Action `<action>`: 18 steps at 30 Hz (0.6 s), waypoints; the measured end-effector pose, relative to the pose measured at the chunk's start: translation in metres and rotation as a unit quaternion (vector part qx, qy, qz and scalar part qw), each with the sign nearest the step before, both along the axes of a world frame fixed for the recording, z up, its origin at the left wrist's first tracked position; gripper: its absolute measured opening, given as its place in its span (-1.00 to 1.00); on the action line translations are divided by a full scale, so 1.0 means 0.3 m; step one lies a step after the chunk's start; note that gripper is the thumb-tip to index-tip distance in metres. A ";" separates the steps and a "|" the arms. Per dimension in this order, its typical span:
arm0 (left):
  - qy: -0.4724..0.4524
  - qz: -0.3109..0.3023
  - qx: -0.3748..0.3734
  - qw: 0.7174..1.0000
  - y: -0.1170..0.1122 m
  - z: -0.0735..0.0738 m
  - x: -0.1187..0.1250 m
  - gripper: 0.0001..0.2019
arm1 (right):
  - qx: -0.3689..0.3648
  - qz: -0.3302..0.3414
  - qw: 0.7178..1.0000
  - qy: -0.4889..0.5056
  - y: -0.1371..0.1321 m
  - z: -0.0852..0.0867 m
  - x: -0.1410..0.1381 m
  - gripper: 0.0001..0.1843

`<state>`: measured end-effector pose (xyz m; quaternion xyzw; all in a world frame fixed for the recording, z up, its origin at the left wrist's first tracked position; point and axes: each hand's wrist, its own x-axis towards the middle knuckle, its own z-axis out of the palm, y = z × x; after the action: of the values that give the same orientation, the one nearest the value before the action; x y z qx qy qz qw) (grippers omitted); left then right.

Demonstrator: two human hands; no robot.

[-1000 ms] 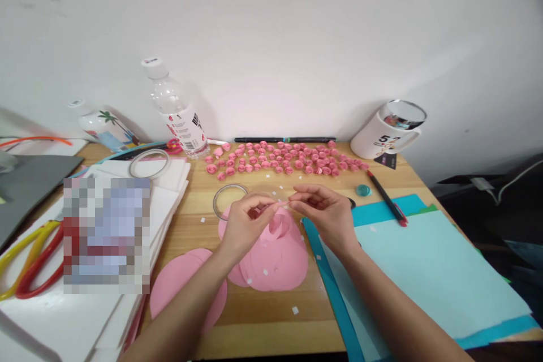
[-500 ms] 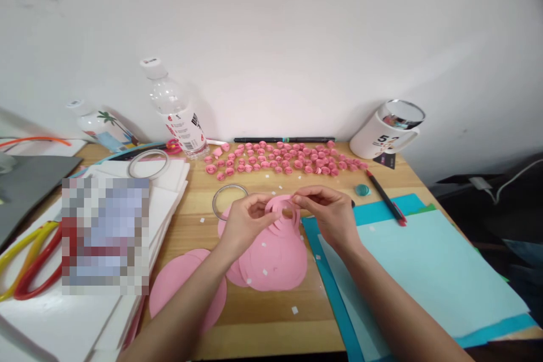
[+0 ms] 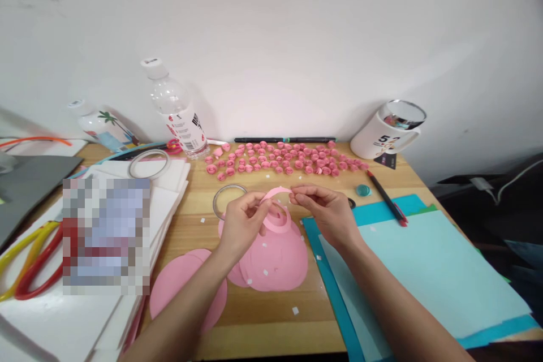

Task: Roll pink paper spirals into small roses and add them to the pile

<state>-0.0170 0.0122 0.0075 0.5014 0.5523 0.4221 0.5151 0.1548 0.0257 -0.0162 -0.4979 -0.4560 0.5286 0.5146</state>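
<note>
A spiral-cut strip of pink paper [image 3: 278, 228] is stretched between my two hands, its loops hanging over a pile of pink paper circles [image 3: 280, 263]. My left hand [image 3: 246, 220] is closed on the strip's left side, thumb and fingers pinched together. At the upper right end of the strip, the fingertips of my right hand [image 3: 323, 209] pinch it too. Farther back lie several small rolled pink paper flowers [image 3: 288, 158] in rows. More pink circles [image 3: 182, 285] lie at the lower left, partly behind my left forearm.
Left of my arms are a paper stack [image 3: 169, 203], scissors [image 3: 38, 271] and a clear bottle [image 3: 178, 107]. A tape roll [image 3: 218, 212] lies beside my left hand. On the right are blue paper sheets [image 3: 416, 271], a pen [image 3: 386, 198] and a white mug [image 3: 377, 136].
The strip's top loop has opened into a wider arc between my hands, and its lower loops hang more loosely. Both hands stay in nearly the same place.
</note>
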 end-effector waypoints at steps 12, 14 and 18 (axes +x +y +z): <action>-0.008 0.002 0.015 1.000 0.000 -0.014 -0.004 -0.78 | -0.034 0.015 0.998 0.044 -0.003 0.000 0.009 -0.58; -0.007 0.006 0.013 1.000 0.000 -0.013 -0.004 -0.77 | -0.040 0.010 0.998 0.047 -0.003 0.001 0.009 -0.58; 0.002 -0.001 0.012 1.000 0.002 -0.010 -0.005 -0.78 | -0.048 -0.005 0.998 0.040 -0.003 0.001 0.007 -0.63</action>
<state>-0.0184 0.0129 0.0047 0.5088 0.5482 0.4273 0.5079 0.1571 0.0248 -0.0160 -0.5032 -0.4063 0.5666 0.5105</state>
